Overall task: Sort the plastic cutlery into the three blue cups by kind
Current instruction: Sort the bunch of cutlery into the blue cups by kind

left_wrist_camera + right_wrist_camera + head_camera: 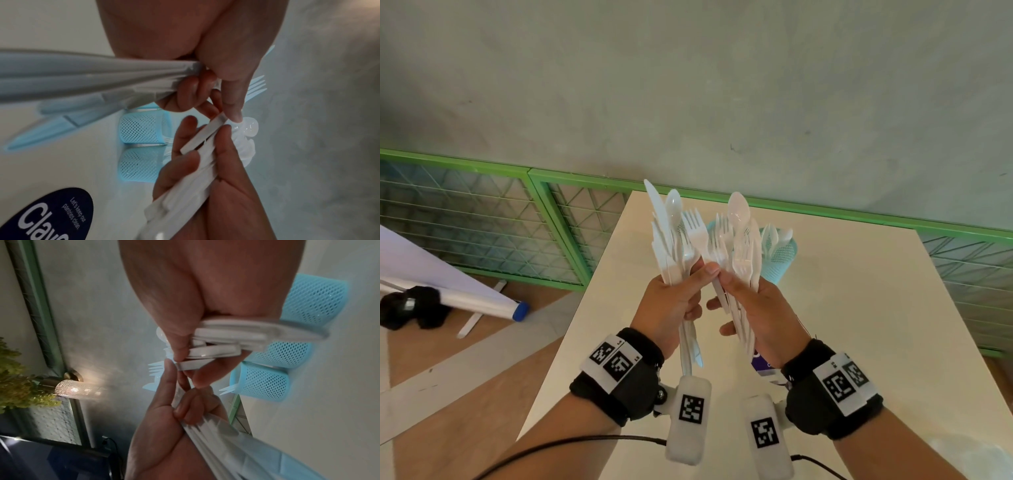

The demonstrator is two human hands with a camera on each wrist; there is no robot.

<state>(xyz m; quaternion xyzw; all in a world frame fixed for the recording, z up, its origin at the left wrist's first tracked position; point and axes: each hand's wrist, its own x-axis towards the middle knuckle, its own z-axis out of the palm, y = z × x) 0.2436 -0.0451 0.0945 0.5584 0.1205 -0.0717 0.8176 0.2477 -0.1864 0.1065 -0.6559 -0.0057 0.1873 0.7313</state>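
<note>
Both hands are raised above the white table (859,308), each gripping a fan of white plastic cutlery. My left hand (678,298) holds a bundle (671,240) of knives, a spoon and forks. My right hand (753,305) holds a bundle (743,246) of forks and spoons. The two thumbs meet on one white handle (207,133) between the bundles. A blue mesh cup (780,257) with spoons in it stands behind the right bundle. The right wrist view shows three blue cups (314,300) (283,353) (265,382) in a row, with fork tines poking from the nearest.
Green wire-mesh panels (482,219) run along a grey wall behind the table. On the floor to the left lies a rolled white banner (465,294). On the table near me is a dark round sticker (51,214). A wall lamp (80,387) and a plant (14,382) show in the right wrist view.
</note>
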